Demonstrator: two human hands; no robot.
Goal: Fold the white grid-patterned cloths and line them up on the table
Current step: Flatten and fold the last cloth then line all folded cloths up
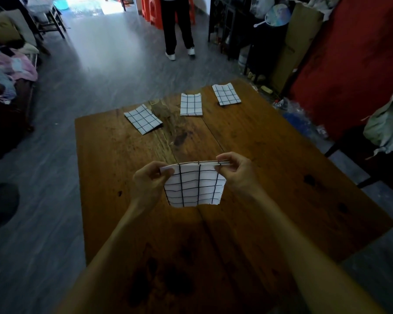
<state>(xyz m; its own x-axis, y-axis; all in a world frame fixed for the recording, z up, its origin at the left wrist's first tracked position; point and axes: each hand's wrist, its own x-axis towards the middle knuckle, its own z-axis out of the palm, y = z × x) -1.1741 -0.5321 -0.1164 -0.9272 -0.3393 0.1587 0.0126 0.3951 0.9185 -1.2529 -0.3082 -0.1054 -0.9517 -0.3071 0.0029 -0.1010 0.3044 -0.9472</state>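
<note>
A white grid-patterned cloth (194,188), folded, hangs in the air above the middle of the wooden table (270,155). My left hand (149,181) pinches its upper left corner and my right hand (233,171) pinches its upper right corner, so the top edge is stretched between them. Three folded grid cloths lie in a row along the far side of the table: one at the left (143,119), one in the middle (191,104), one at the right (226,94).
A person in dark trousers (177,28) stands on the grey floor beyond the table. Shelves, cardboard and a red panel (354,64) crowd the right side. A chair with a pale cloth (388,123) stands at the right, piled bedding (7,64) at the left.
</note>
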